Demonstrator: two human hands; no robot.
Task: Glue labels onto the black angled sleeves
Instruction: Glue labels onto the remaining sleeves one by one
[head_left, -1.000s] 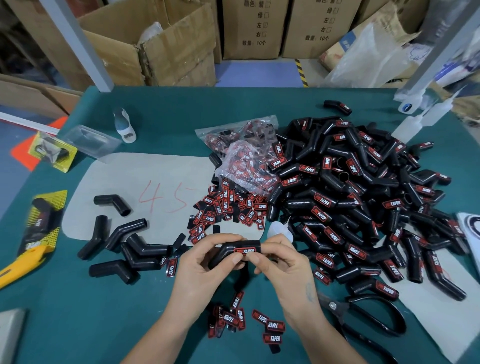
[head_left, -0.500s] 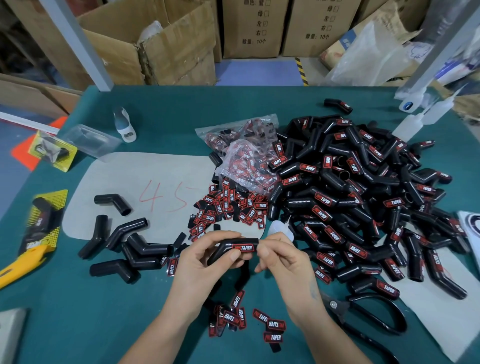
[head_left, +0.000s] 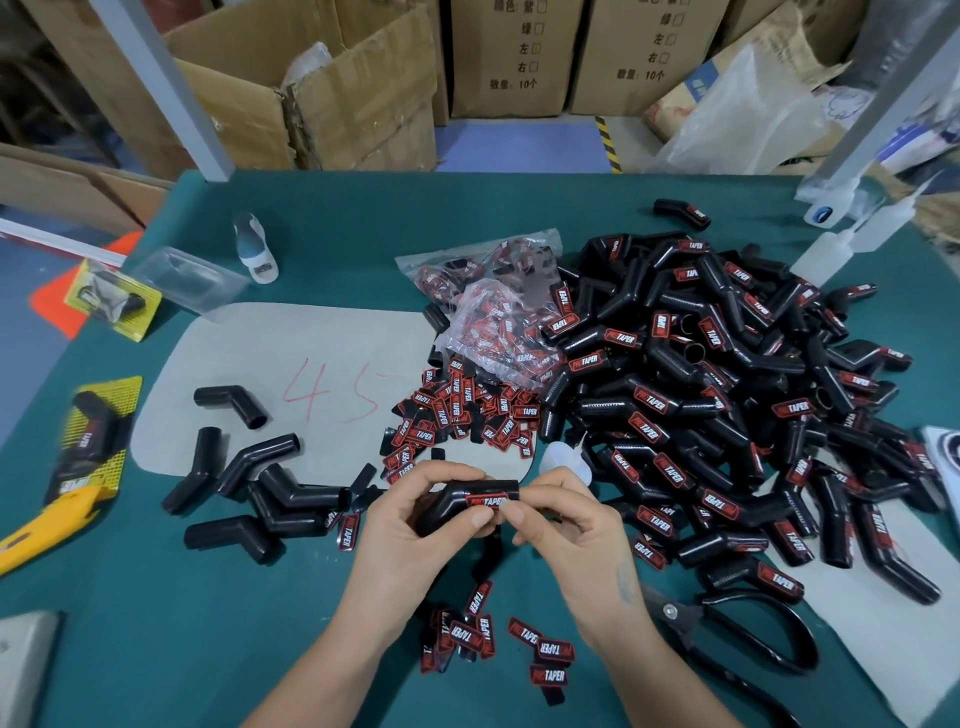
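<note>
My left hand (head_left: 410, 525) grips a black angled sleeve (head_left: 457, 501) above the table's front middle. A red and black label (head_left: 487, 501) sits on the sleeve's right arm. My right hand (head_left: 569, 519) pinches that label end with thumb and forefinger. Several bare sleeves (head_left: 249, 483) lie to the left. A big heap of labelled sleeves (head_left: 727, 405) fills the right. Loose labels (head_left: 457, 415) are spread in the middle, and a few more labels (head_left: 498, 644) lie between my wrists.
Two clear bags of labels (head_left: 498, 317) lie behind the loose ones. A white glue bottle (head_left: 566, 457) peeks out behind my right hand; more bottles (head_left: 836, 249) stand far right. Black scissors (head_left: 737, 629) lie at right front, a yellow knife (head_left: 47, 525) at left.
My right hand's fingers have closed back onto the labelled end of the sleeve after lifting slightly. The sleeve stays in my left hand at about the same place.
</note>
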